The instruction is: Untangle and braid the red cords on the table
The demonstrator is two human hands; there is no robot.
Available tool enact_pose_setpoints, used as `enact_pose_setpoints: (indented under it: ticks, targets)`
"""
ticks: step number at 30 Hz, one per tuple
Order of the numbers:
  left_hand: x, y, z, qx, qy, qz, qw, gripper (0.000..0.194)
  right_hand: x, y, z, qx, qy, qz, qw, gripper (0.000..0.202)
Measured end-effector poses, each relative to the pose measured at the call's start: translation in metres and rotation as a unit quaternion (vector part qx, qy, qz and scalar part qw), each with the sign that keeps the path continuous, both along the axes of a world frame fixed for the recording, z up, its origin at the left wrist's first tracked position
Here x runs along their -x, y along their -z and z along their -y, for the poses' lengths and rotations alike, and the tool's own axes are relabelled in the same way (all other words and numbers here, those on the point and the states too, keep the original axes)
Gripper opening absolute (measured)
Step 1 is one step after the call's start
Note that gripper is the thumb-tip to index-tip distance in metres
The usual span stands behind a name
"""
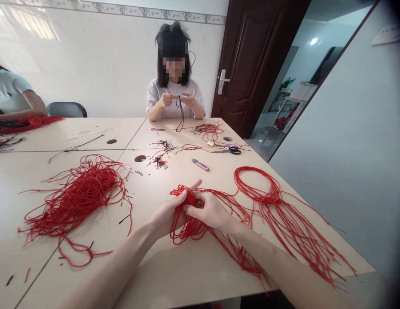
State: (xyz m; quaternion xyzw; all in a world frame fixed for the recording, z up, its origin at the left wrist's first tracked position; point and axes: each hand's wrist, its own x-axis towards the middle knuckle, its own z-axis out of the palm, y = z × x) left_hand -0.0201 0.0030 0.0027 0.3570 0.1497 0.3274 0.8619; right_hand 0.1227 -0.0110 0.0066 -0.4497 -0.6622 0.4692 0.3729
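A bundle of thin red cords (pixel 190 229) is gathered between my two hands, above the near part of the table. My left hand (pixel 169 214) is closed around the looped part, its thumb laid over the strands. From the right, my right hand (pixel 214 210) pinches at the same bundle with thumb and fingers curled in. Loose tails of the cords run off to the right, passing beneath my right forearm. Just beyond my hands lies a pair of pink thread snips (pixel 200 164).
To the left is a large tangled pile of red cords (pixel 87 197); a coiled red bundle (pixel 256 184) lies right. Black-handled scissors (pixel 232 149) and cord scraps (pixel 159 161) lie farther back. Opposite, a person (pixel 175 94) handles black cord; another sits far left. The table has round holes (pixel 140 159).
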Motion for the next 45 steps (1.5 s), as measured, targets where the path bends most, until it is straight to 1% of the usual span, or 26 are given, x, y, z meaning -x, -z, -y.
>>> enact_pose_setpoints:
  ticks: [3,5,10,14,17,20,23,28,33,36,40,43,45]
  targets:
    - [0.001,0.001,-0.001,-0.004,0.004,0.007,1.0,0.05,0.0,0.001,0.0,0.008,-0.008,-0.024,1.0,0.016]
    - [0.001,0.001,-0.001,-0.009,0.002,0.007,1.0,0.049,0.0,0.001,0.0,0.007,-0.003,-0.036,0.999,0.018]
    - [0.002,0.002,-0.003,0.001,-0.007,-0.017,1.0,0.046,0.002,-0.001,0.003,0.012,0.016,-0.03,0.999,0.019]
    - [0.001,0.003,-0.002,0.013,-0.029,-0.032,0.999,0.046,0.004,-0.002,0.005,-0.012,0.036,-0.02,0.999,0.02]
    - [-0.001,0.003,-0.001,0.006,-0.046,-0.037,0.998,0.047,0.004,0.0,0.004,-0.026,0.041,-0.013,0.999,0.021]
    - [0.0,0.002,-0.002,0.01,-0.031,-0.016,0.999,0.05,0.004,0.002,0.002,-0.029,0.04,-0.022,0.999,0.02]
    - [0.002,0.001,-0.003,0.026,-0.019,-0.005,0.999,0.053,0.003,0.002,0.001,-0.02,0.032,-0.052,0.998,0.021]
    - [0.001,-0.003,-0.001,0.028,-0.041,-0.051,0.997,0.049,0.003,0.0,0.001,-0.009,0.018,-0.091,0.996,0.025]
    - [-0.001,-0.002,0.001,-0.005,-0.084,-0.079,0.993,0.048,0.003,-0.002,0.001,-0.006,0.038,-0.082,0.996,0.032]
    - [-0.001,-0.002,0.001,-0.015,-0.093,-0.085,0.992,0.046,0.002,-0.003,0.001,-0.009,0.036,-0.09,0.995,0.034]
    - [-0.001,-0.005,0.004,-0.017,-0.109,-0.11,0.988,0.042,0.002,-0.001,0.001,-0.008,0.036,-0.072,0.997,0.036]
    - [-0.002,-0.008,0.005,-0.024,-0.13,-0.134,0.982,0.039,0.002,0.0,0.001,-0.006,0.036,-0.056,0.998,0.034]
    - [-0.001,-0.009,0.004,-0.022,-0.131,-0.135,0.982,0.038,0.002,0.0,0.001,-0.003,0.037,-0.046,0.998,0.032]
